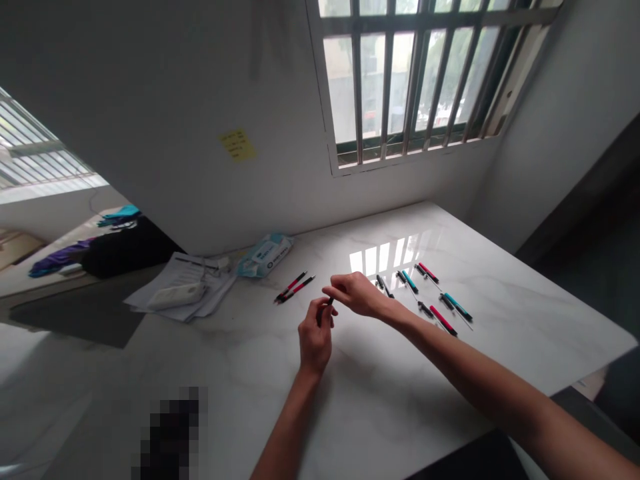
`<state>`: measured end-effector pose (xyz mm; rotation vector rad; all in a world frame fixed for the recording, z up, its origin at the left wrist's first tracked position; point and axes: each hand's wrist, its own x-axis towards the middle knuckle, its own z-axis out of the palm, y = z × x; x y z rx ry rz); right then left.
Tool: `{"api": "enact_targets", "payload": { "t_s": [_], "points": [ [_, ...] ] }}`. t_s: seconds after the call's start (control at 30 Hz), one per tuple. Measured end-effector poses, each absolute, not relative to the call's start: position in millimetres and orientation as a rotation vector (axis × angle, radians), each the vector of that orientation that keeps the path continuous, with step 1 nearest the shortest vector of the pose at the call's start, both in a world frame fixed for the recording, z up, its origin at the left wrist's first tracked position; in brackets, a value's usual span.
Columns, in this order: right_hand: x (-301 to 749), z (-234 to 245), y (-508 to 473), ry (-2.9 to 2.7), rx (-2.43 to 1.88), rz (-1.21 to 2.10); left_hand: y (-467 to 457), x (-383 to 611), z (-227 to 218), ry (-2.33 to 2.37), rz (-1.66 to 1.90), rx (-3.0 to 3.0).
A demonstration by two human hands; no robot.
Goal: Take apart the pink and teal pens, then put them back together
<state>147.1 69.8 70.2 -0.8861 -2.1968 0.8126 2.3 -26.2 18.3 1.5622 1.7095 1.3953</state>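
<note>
My left hand (316, 337) is closed around a small black pen piece (331, 301), with its tip poking up from the fingers. The fingers of my right hand (356, 294) pinch together at the top of that piece, close above the left; most of it is hidden. To the right of my hands lie pens taken apart: a red barrel (443, 321), a teal barrel (458, 307), black grips (425, 309) and thin refills, in several sets. Two whole red-and-black pens (295, 288) lie to the left of my hands.
A blue pack of wipes (266, 255) rests against the wall on the marble-patterned table (240, 387). Papers (183, 283) with a white device (176, 295) on them lie at the left. A yellow note (238, 145) is stuck on the wall, left of a barred window (415, 87).
</note>
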Motion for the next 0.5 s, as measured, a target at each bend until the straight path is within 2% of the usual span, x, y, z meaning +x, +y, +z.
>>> {"api": "enact_targets", "payload": {
  "t_s": [0.2, 0.4, 0.5],
  "points": [
    [157.4, 73.6, 78.3, -2.198, -0.713, 1.004, -17.6, 0.6, 12.8, 1.358, 1.487, 1.208],
    [174.6, 76.7, 92.5, -2.052, -0.567, 1.218, -19.0, 4.8, 17.7, 1.099, 1.328, 0.867],
    [182.3, 75.2, 104.6, -2.102, -0.639, 1.138, -20.4, 6.1, 19.4, 1.040, 1.307, 0.756]
  ]
}}
